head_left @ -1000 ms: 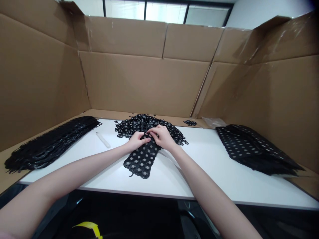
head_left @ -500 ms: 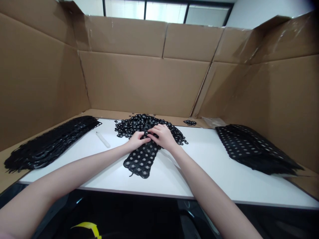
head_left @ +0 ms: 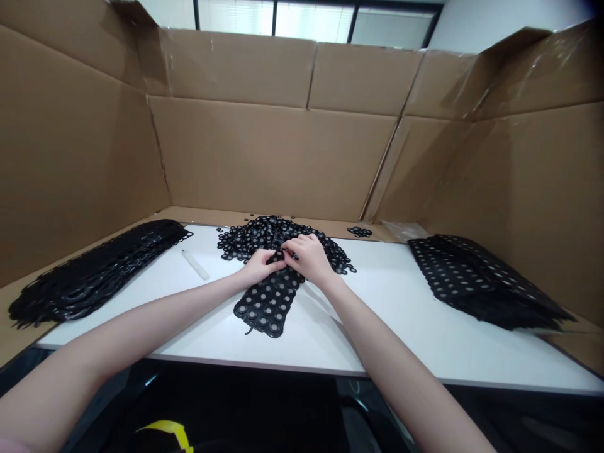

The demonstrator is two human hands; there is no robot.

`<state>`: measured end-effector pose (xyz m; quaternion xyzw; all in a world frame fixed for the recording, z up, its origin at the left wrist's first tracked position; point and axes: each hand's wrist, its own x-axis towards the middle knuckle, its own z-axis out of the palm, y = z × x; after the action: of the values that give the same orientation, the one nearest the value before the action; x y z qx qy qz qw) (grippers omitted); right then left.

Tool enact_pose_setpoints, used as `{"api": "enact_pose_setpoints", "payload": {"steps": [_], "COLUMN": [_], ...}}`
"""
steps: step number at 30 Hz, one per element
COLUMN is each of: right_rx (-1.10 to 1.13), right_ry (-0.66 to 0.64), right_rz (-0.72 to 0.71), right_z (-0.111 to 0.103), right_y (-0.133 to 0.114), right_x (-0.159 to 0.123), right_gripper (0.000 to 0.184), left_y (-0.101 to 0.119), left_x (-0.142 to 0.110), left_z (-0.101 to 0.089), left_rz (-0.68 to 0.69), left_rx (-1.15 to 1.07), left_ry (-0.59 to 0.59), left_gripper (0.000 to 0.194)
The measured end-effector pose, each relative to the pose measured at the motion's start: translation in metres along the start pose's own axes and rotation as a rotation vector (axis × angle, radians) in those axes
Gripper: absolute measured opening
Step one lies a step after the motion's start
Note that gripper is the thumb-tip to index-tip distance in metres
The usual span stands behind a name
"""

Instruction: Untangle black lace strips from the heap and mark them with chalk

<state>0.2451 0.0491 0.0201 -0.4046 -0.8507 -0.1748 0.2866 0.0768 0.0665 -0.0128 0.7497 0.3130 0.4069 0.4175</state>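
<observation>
A black rubbery strip (head_left: 270,304) patterned with rows of pale round spots lies on the white table, its near end toward me. My left hand (head_left: 260,267) grips the strip's far end between thumb and fingers. Close beside it, my right hand (head_left: 304,255) is pinched at the same far end; whatever small piece is between its fingertips is too hidden to make out. Just behind both hands spreads a heap of small black rings (head_left: 264,231), some with pale centres.
On the left lies a long pile of black strips (head_left: 104,270), with a white pen-like tool (head_left: 194,264) beside it. A stack of spotted black sheets (head_left: 476,280) is on the right. A small ring cluster (head_left: 359,232) lies near the back. Cardboard walls (head_left: 274,157) enclose the table.
My right fingertips have drawn in slightly and closed tighter at the strip's far end. The left hand and the strip have barely moved.
</observation>
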Motion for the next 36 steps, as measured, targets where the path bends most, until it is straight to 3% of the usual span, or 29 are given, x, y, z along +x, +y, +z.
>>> {"api": "enact_pose_setpoints", "payload": {"steps": [17,29,32,34,36], "right_rx": [0.066,0.216,0.209,0.185,0.157], "right_ry": [0.101,0.139,0.239,0.368,0.365], "right_rz": [0.058,0.105,0.224,0.395,0.422], "right_z": [0.014,0.019,0.017,0.016,0.017], "right_y": [0.021,0.024,0.037,0.050,0.059], "right_x": [0.001,0.003,0.000,-0.004,-0.009], "right_gripper": [0.013,0.014,0.014,0.015,0.016], "left_y": [-0.003,0.001,-0.001,-0.002,-0.001], "left_x": [-0.002,-0.004,-0.004,-0.005,-0.006], "left_z": [0.002,0.004,0.004,0.003,0.003], "left_rz": [-0.119,-0.146,-0.168,-0.201,-0.226], "left_rx": [-0.188,-0.272,-0.274,-0.276,-0.296], "left_ry": [0.048,0.102,0.117,0.119,0.117], "left_gripper": [0.034,0.032,0.032,0.031,0.032]}}
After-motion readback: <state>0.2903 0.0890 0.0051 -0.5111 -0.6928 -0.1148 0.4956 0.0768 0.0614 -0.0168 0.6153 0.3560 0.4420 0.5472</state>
